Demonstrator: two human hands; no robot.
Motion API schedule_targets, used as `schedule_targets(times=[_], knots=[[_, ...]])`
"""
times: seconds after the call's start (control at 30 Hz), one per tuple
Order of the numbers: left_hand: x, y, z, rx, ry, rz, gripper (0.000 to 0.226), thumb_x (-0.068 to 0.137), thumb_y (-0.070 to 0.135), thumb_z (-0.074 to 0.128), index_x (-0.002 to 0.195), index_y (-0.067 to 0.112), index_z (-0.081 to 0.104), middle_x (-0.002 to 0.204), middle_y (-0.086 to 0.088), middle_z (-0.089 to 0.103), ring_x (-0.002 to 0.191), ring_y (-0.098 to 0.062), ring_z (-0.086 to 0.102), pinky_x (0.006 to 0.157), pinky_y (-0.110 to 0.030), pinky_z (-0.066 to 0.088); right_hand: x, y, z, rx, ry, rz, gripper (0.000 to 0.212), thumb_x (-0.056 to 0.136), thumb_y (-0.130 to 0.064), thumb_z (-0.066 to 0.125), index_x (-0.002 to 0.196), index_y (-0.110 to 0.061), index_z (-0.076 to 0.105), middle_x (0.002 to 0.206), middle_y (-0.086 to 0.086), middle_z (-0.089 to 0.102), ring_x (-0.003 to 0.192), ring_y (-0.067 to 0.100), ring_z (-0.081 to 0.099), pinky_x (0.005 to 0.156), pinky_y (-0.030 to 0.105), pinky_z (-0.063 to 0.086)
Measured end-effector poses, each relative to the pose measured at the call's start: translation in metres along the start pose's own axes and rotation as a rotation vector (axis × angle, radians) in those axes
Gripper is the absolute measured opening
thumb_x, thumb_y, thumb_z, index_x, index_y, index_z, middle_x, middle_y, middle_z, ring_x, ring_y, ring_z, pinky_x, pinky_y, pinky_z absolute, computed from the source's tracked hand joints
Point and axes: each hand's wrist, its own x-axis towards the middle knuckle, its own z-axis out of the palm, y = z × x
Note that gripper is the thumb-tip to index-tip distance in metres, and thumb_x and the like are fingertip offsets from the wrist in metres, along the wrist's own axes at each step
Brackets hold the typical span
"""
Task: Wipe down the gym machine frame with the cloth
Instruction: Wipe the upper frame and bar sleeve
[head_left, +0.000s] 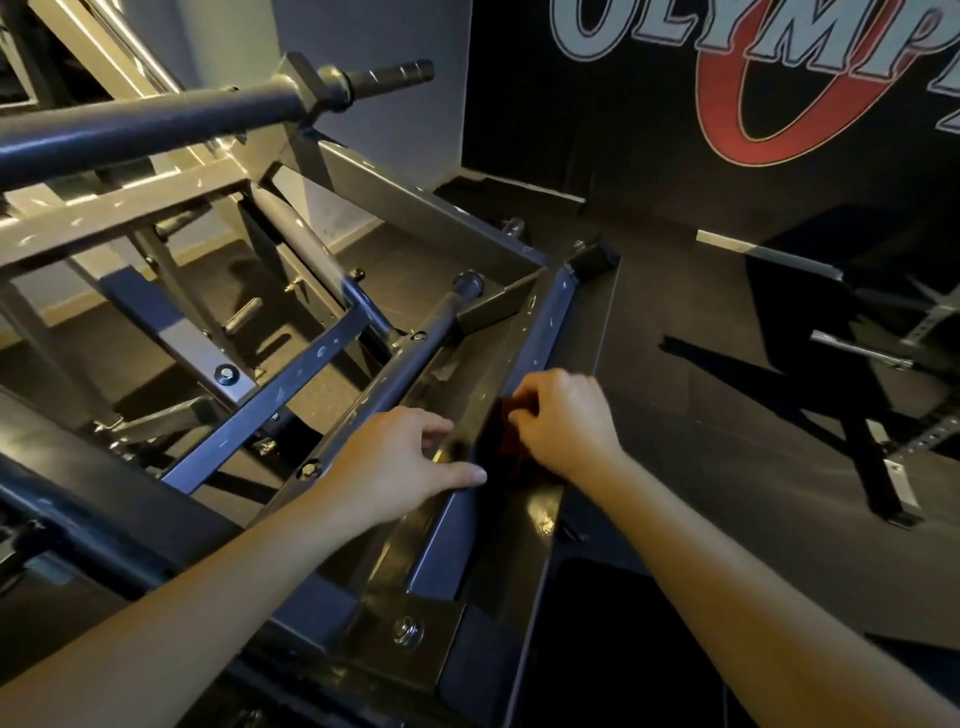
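- The dark wall banner with large pale and red lettering fills the upper right, above black rubber flooring.
- The gym machine frame of grey-blue steel rails and beige beams runs from the lower centre up to the left. A dark round bar crosses its upper left corner.
- The left hand rests on the inner sloping plate of the frame's near rail. Its fingers are loosely spread and hold nothing, and the thumb lies straight along the plate.
- The right hand is on the rail's outer edge, just beside the left hand, with its fingers curled.
- The dark reddish cloth is bunched under those curled fingers, pressed against the rail's top face, and shows below the fingertips.
- A bolt sits in the bracket at the rail's near end.
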Motion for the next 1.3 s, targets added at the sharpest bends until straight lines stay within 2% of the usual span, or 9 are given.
schedule_targets(times=[0.17,0.27,0.47,0.63,0.73,0.9,1.03,1.17,1.3], knots=[[0.01,-0.004,0.002,-0.082,-0.074,-0.005,0.066,0.079,0.051,0.079,0.138,0.028,0.06,0.137,0.011,0.059,0.118,-0.003,0.055,0.088,-0.017,0.041,-0.037,-0.01,0.005,0.057,-0.062,-0.102,0.014,0.093,-0.032,0.071,0.107,-0.032,0.072,0.089,-0.015,0.066,0.085,0.003,0.062,0.093,0.029,0.049],[0.017,-0.002,0.006,-0.08,-0.028,-0.05,0.071,0.078,0.052,0.079,0.141,0.026,0.057,0.138,0.008,0.059,0.117,-0.003,0.055,0.092,-0.021,0.043,0.012,0.015,-0.001,-0.05,0.004,-0.11,0.011,0.094,-0.033,0.068,0.105,-0.032,0.068,0.085,-0.016,0.059,0.081,0.003,0.053,0.098,0.034,0.041],[0.04,0.009,0.013,-0.103,0.035,-0.168,0.073,0.079,0.052,0.079,0.142,0.021,0.057,0.136,0.006,0.06,0.115,-0.005,0.056,0.088,-0.018,0.042,0.092,0.054,-0.019,-0.088,0.07,-0.006,0.01,0.094,-0.026,0.067,0.104,-0.023,0.068,0.089,-0.007,0.064,0.095,0.018,0.065,0.1,0.038,0.042],[0.062,0.014,0.011,-0.204,0.001,-0.211,0.069,0.077,0.046,0.082,0.137,0.019,0.061,0.133,0.005,0.063,0.111,-0.007,0.061,0.096,-0.034,0.054,0.032,0.038,-0.006,0.048,-0.063,-0.186,0.016,0.095,-0.032,0.068,0.11,-0.03,0.068,0.097,-0.013,0.065,0.091,0.003,0.058,0.098,0.03,0.046],[0.073,0.016,0.014,-0.193,-0.023,-0.215,0.068,0.076,0.046,0.082,0.136,0.021,0.062,0.134,0.007,0.063,0.109,-0.001,0.059,0.088,-0.021,0.048,0.039,0.043,-0.008,0.054,-0.091,-0.25,0.014,0.095,-0.035,0.067,0.109,-0.032,0.068,0.097,-0.012,0.067,0.093,0.004,0.06,0.098,0.03,0.04],[0.09,0.027,0.025,-0.171,0.013,-0.274,0.069,0.081,0.044,0.08,0.141,0.018,0.056,0.134,0.002,0.061,0.11,-0.007,0.059,0.094,-0.025,0.046,0.141,0.094,-0.026,-0.089,0.074,-0.095,0.015,0.095,-0.03,0.066,0.109,-0.025,0.066,0.092,-0.009,0.061,0.093,0.013,0.059,0.105,0.042,0.038],[0.1,0.031,0.024,-0.213,0.008,-0.345,0.069,0.079,0.044,0.082,0.138,0.016,0.059,0.132,-0.001,0.062,0.113,-0.012,0.059,0.103,-0.031,0.046,0.179,0.111,-0.035,-0.046,0.12,0.002,0.009,0.094,-0.023,0.068,0.103,-0.022,0.07,0.09,-0.005,0.065,0.098,0.02,0.064,0.104,0.041,0.038],[0.1,0.034,0.023,-0.193,0.002,-0.342,0.066,0.079,0.043,0.082,0.135,0.015,0.061,0.126,-0.001,0.064,0.11,-0.011,0.062,0.102,-0.032,0.05,0.137,0.095,-0.024,0.022,0.023,-0.092,0.014,0.095,-0.026,0.067,0.109,-0.025,0.069,0.095,-0.008,0.067,0.097,0.012,0.066,0.106,0.043,0.046],[0.101,0.034,0.017,-0.233,-0.055,-0.322,0.043,0.078,0.04,0.084,0.115,0.018,0.074,0.108,0.003,0.076,0.096,-0.01,0.07,0.1,-0.038,0.054,0.065,0.063,-0.016,0.14,-0.152,-0.247,0.017,0.097,-0.033,0.065,0.113,-0.03,0.07,0.101,-0.01,0.07,0.095,0.003,0.064,0.095,0.029,0.053]])
